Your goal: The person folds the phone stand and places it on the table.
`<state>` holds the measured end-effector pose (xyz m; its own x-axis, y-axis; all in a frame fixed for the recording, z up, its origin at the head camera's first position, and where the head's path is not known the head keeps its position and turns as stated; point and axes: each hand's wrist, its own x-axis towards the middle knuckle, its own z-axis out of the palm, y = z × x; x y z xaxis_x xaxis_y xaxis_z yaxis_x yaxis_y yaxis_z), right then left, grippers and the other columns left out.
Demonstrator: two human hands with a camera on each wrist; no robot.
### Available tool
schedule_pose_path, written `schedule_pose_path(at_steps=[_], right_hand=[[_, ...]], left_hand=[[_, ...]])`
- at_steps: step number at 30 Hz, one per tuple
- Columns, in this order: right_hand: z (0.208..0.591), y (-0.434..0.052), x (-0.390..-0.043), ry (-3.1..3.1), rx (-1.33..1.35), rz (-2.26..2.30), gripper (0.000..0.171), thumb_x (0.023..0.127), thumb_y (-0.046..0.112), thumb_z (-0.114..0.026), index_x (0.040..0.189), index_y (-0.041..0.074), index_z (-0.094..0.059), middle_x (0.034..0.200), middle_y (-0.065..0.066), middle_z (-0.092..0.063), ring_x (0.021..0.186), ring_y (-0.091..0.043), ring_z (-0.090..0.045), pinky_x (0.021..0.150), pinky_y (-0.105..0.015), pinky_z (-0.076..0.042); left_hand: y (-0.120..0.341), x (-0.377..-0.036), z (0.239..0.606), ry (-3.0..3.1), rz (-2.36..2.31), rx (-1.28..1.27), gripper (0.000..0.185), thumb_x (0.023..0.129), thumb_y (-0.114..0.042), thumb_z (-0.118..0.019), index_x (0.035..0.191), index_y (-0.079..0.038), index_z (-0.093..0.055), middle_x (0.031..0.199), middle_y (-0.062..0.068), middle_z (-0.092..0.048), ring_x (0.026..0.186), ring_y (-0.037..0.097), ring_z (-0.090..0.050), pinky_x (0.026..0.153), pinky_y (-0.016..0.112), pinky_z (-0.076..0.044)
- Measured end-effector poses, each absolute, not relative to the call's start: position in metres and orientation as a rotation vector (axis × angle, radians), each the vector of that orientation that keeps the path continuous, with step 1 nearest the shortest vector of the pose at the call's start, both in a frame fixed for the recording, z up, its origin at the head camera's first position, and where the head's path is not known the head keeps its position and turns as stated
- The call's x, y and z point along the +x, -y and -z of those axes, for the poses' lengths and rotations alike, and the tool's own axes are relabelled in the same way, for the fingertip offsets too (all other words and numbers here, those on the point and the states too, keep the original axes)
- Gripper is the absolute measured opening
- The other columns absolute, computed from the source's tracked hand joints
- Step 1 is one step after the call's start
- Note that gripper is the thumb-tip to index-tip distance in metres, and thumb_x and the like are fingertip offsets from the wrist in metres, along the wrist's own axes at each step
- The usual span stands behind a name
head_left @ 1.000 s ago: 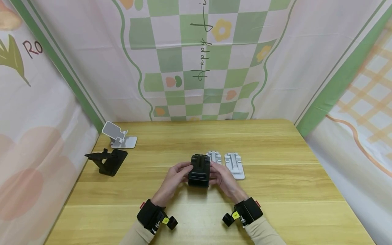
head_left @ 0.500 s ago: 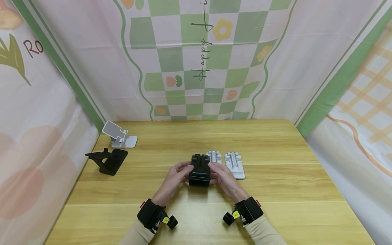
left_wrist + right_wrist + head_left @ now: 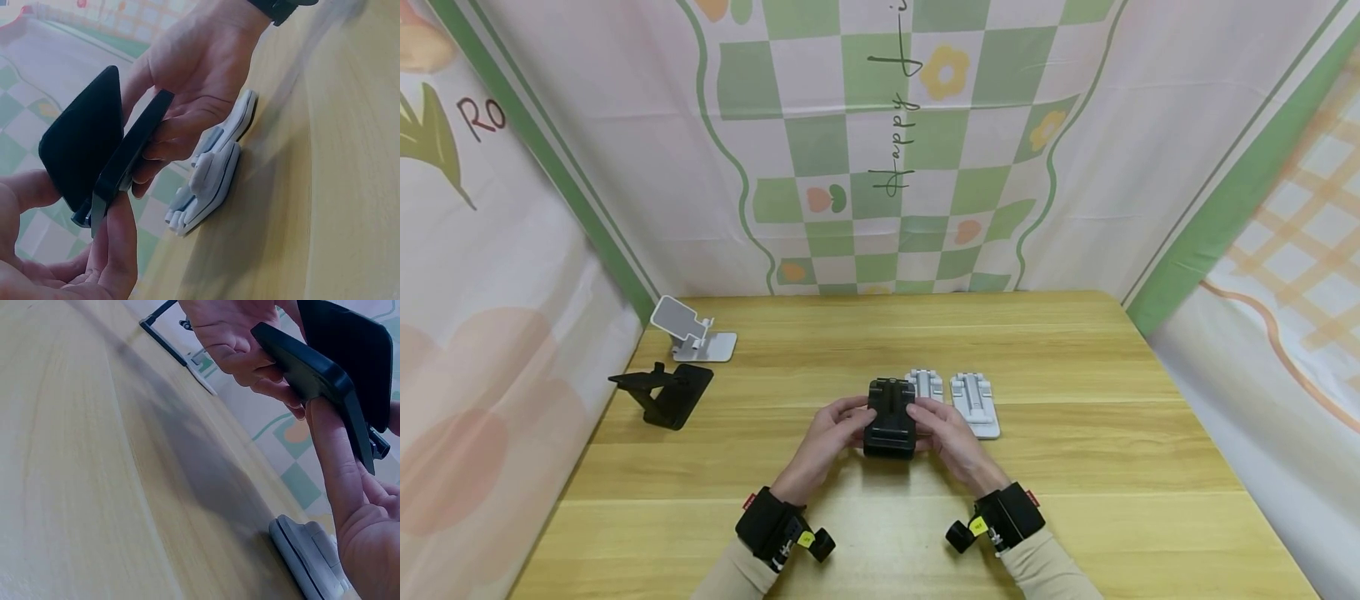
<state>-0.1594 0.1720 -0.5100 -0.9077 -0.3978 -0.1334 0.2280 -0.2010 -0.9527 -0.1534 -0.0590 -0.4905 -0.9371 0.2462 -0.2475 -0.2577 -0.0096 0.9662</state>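
the black folding stand [image 3: 890,417] is up off the bench [image 3: 1150,500], in front of the person and near the middle, with both hands clamped on it from opposite sides. the left hand [image 3: 829,435] pinches one long edge, thumb on the upper face and fingers beneath; the right hand [image 3: 949,435] mirrors it. holding it this way probably keeps the piece level and leaves each thumb free to work the plates. the wrist views show the two plates parted at an angle and joined at one end, with fingers under the thicker one, which seems to serve as the base.

just beyond the right hand, two pale stands lie folded flat: the nearer pale stand [image 3: 929,385] is partly hidden by the black one, and the outer pale stand [image 3: 974,404] sits just beside it. they are likely kept there for easy reach. by the left edge, the opened white stand [image 3: 721,347] and the opened black stand [image 3: 679,400] stand with their plates raised, presumably parked out of the hands' way.

the bench is light wood-grain, with soft shadows under the work. printed cloth [image 3: 820,75] encloses it: green checks and flowers behind, peach shapes at the left, an orange lattice at the right.
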Motion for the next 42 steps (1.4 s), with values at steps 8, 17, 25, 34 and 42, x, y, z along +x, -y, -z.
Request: schedule_pose_path(at_steps=[8,17,25,34,42], right_hand=[[0.5119,-0.1714,-0.1593,-1.683,-0.177,2.153,0.059,0.107,0.018,-0.054,0.151,-0.015,-0.034,0.136,-0.025,-0.063,0.104,-0.017,-0.073,0.083,-0.033,-0.062],[0.5121,-0.1714,-0.158,-1.679,-0.194,2.157,0.055,0.107,0.014,-0.053,0.15,-0.015,-0.036,0.133,-0.022,-0.065,0.103,-0.019,-0.073,0.084,-0.034,-0.062],[0.5129,-0.171,-0.1578,-1.697,-0.185,2.155,0.053,0.106,0.012,-0.054,0.147,-0.017,-0.038,0.132,-0.022,-0.065,0.101,-0.018,-0.074,0.083,-0.034,-0.062],[0.515,-0.1707,-0.1582,-1.713,-0.19,2.148,0.053,0.106,0.011,-0.054,0.147,-0.018,-0.037,0.134,-0.027,-0.063,0.1,-0.019,-0.074,0.084,-0.035,-0.062],[0.5155,-0.1702,-0.1589,-1.734,-0.178,2.146,0.055,0.106,0.013,-0.055,0.147,-0.017,-0.037,0.134,-0.03,-0.062,0.098,-0.019,-0.075,0.085,-0.035,-0.062]], left_hand=[[0.059,-0.1546,0.4938,-1.921,-2.012,0.016,0.056,0.101,-0.026,-0.069,0.146,0.002,-0.052,0.124,0.017,-0.067,0.096,0.016,-0.067,0.083,0.03,-0.057],[0.0603,-0.154,0.4963,-1.904,-2.005,0.065,0.055,0.102,-0.021,-0.066,0.148,0.004,-0.049,0.12,0.016,-0.066,0.096,0.016,-0.067,0.085,0.031,-0.058],[0.0595,-0.1539,0.4981,-1.92,-1.998,0.066,0.053,0.103,-0.019,-0.065,0.148,0.003,-0.048,0.119,0.016,-0.064,0.096,0.016,-0.067,0.084,0.03,-0.058],[0.0591,-0.1529,0.4973,-1.915,-2.0,0.051,0.051,0.103,-0.016,-0.064,0.148,0.003,-0.049,0.118,0.016,-0.063,0.095,0.016,-0.066,0.082,0.028,-0.058],[0.0593,-0.1524,0.4974,-1.933,-1.991,0.046,0.051,0.104,-0.016,-0.064,0.148,0.003,-0.048,0.119,0.017,-0.064,0.096,0.017,-0.066,0.084,0.03,-0.058]])
